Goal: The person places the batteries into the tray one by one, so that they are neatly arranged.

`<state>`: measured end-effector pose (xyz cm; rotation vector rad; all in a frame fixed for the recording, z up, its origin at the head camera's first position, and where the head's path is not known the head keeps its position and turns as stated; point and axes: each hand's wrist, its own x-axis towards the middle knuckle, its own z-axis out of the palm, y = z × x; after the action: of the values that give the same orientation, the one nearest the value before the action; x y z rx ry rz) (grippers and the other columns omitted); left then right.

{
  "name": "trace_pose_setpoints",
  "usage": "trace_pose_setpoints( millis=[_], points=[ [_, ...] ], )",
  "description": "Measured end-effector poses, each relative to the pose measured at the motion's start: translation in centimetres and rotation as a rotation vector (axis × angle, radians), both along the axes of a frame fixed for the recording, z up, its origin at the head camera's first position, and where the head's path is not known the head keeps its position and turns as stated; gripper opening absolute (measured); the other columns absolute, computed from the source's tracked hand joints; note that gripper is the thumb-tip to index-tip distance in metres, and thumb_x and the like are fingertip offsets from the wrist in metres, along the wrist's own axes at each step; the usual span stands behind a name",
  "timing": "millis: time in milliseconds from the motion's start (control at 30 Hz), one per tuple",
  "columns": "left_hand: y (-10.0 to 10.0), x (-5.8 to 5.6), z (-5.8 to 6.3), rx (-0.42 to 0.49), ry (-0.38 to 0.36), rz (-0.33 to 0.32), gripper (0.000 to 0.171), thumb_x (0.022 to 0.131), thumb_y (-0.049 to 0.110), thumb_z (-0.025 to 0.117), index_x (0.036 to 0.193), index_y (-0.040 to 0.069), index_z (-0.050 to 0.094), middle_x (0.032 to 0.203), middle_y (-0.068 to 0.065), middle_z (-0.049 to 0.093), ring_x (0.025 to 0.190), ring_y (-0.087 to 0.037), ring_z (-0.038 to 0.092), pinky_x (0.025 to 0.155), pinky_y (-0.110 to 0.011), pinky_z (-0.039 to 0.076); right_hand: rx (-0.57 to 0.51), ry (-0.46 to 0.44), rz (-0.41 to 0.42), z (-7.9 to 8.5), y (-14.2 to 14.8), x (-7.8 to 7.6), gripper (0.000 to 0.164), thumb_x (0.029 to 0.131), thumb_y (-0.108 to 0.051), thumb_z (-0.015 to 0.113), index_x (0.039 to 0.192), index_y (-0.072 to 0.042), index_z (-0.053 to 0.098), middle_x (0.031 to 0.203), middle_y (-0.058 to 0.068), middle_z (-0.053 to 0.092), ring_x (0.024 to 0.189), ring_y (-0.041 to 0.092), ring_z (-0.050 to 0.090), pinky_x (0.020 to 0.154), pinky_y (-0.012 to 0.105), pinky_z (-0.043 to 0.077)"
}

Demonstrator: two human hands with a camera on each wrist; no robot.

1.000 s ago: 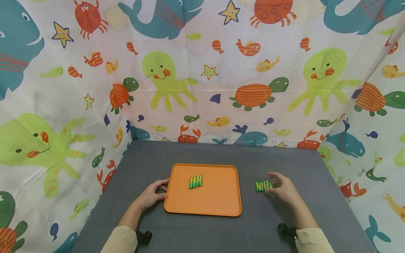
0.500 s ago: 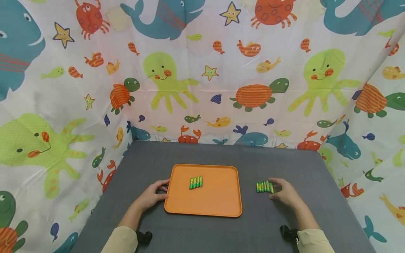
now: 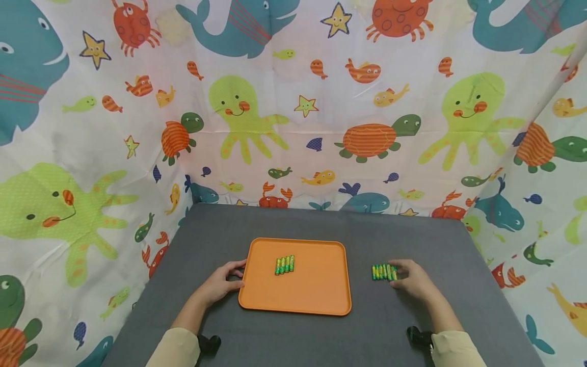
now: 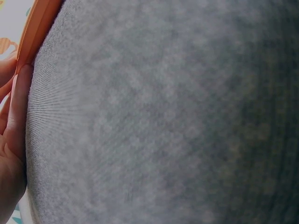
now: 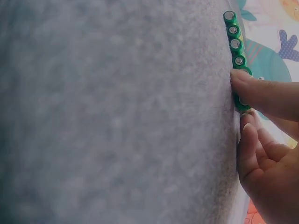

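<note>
An orange tray (image 3: 294, 295) lies on the grey table. My left hand (image 3: 221, 281) holds its left edge, thumb and fingers against the rim; the left wrist view shows the fingers (image 4: 19, 105) at the tray's edge (image 4: 39, 28). On the tray, several green-and-yellow batteries (image 3: 284, 265) lie side by side in a slanting row. Right of the tray is a second row of batteries (image 3: 381, 272), touching one another. My right hand (image 3: 415, 280) pinches the battery at this row's right end, thumb at the near end. In the right wrist view the thumb (image 5: 261, 93) covers part of the row.
The grey table (image 3: 293, 339) reaches back to a white curtain (image 3: 293, 168) printed with sea animals, which also hangs at the left and right. A black strap device (image 3: 208, 345) is on the left wrist and another black device (image 3: 419, 337) on the right.
My right hand has come down from above the right row's end, and its thumb and fingers have closed in around the last battery. The left hand and tray have stayed put.
</note>
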<state>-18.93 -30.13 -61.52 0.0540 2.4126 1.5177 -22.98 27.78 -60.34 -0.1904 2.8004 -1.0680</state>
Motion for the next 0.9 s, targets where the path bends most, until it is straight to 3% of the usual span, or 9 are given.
trace_pose_setpoints(
  millis=[267, 467, 900],
  points=[
    [0.2, 0.0, 0.1, 0.008, -0.003, -0.001, 0.066, 0.092, 0.013, 0.074, 0.152, 0.02, 0.047, 0.144, -0.006, 0.049, 0.116, -0.026, 0.053, 0.085, -0.031, 0.054, -0.012, -0.023, -0.011, 0.3, 0.4, 0.2, 0.066, 0.076, -0.011, 0.088, 0.135, -0.001, 0.061, 0.128, 0.027, 0.058, 0.113, 0.04, 0.062, 0.085, 0.05, 0.051],
    [0.2, -0.1, 0.1, 0.009, 0.001, -0.006, 0.066, 0.092, 0.013, 0.074, 0.152, 0.019, 0.047, 0.142, -0.006, 0.051, 0.114, -0.025, 0.053, 0.085, -0.032, 0.054, -0.017, -0.044, -0.018, 0.4, 0.7, 0.2, 0.061, 0.078, -0.009, 0.086, 0.133, 0.0, 0.062, 0.124, 0.026, 0.061, 0.111, 0.041, 0.063, 0.081, 0.046, 0.053],
    [0.0, -0.3, -0.2, -0.017, 0.009, -0.015, 0.066, 0.092, 0.016, 0.075, 0.152, 0.022, 0.048, 0.141, -0.004, 0.052, 0.112, -0.024, 0.054, 0.086, -0.032, 0.051, -0.092, -0.067, -0.1, 0.4, 1.2, 0.1, 0.063, 0.082, -0.014, 0.083, 0.137, 0.004, 0.056, 0.114, 0.023, 0.071, 0.101, 0.031, 0.069, 0.073, 0.036, 0.054]
  ],
)
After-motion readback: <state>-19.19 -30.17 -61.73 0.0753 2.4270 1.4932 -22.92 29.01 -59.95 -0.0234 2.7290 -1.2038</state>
